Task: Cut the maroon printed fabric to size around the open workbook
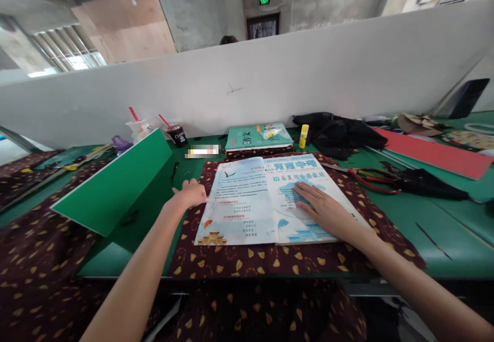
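Observation:
An open book [247,223] lies on dark red cloth [231,260] printed with yellow shapes. My right hand [322,208] rests flat on its right page, fingers spread and holding nothing. At the left edge of the left page is my left hand [191,194], its fingers curled. A fingertip touches or nearly touches the page edge; whether anything is between the fingers is hidden. Behind the open book, a green book [237,137] lies with a white and yellow item on top. A yellow glue stick [304,136] stands just right of it.
On the left a green board [116,182] stands tilted. Two cups with red straws, one dark [176,136], stand behind it. Red-handled scissors [370,181], a black pouch [432,183], a red sheet [432,159] and black fabric [335,131] lie right. A white partition [193,84] rises behind.

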A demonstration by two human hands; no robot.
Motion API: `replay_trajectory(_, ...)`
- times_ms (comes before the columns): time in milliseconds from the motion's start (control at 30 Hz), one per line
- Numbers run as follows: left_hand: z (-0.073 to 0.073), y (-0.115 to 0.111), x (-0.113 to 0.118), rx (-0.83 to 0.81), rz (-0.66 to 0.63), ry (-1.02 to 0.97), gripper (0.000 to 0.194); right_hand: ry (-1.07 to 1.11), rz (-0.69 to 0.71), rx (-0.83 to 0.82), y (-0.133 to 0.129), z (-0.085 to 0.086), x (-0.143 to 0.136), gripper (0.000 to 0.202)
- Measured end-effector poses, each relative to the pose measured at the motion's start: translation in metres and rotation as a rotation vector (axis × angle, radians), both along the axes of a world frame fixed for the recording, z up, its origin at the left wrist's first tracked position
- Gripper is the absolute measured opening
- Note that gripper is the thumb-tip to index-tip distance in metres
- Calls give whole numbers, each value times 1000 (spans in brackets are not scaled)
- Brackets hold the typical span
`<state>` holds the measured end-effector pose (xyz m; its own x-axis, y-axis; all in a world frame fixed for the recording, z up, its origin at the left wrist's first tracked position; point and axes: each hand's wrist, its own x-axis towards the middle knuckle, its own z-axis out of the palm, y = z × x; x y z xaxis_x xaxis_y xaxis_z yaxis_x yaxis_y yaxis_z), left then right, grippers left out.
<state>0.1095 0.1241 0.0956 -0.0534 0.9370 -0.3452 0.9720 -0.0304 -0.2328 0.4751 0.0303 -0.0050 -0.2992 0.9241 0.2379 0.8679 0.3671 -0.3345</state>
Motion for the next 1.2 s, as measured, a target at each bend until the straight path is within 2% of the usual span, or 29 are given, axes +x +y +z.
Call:
replay_trajectory(67, -3, -1, -9, 33, -37, -21, 30, 0, -3, 6, 0, -1, 0, 65)
replay_trajectory(167, -9, -9, -14, 119, -212, -105, 28, -14, -1, 10, 0, -3, 0, 68)
replay_trajectory(267, -18, -28, -13, 150, -434, -182, 55, -27, -7, 4, 1, -4, 0, 72)
replay_trajectory(367, -28, -53, -17, 91, -542, -184, 74, -20, -6, 7, 1, -4, 0, 71)
replay_trajectory(467, -35, -71, -28, 60, -545, -149, 87, -26, -4, 2, 1, -3, 0, 70)
replay_trajectory(567, -37, -78, -40, 68, -529, -92, 91, -38, -5, -6, 0, -2, 0, 70)
replay_trajectory(700, -38, -80, -51, 173, -516, 47, 83, -49, -10, -16, 0, -1, 0, 72)
replay_trajectory(833, -38, -85, -55, 275, -456, 72, 69, -61, -7, -15, 1, -2, 0, 74)
replay_trajectory(967, -35, -87, -48, 411, -504, 40, 63, -44, -14, -24, 1, -3, 1, 76)
replay_trajectory(1067, -32, -86, -50, 568, -544, -11, 43, -28, -31, -40, 1, -3, 0, 74)
replay_trajectory(1100, -30, -86, -55, 637, -533, -29, 40, -27, -34, -44, 0, -2, 0, 74)
replay_trajectory(1200, -27, -88, -77, 791, -392, -70, 50, -29, -39, -48, 0, -2, 0, 73)
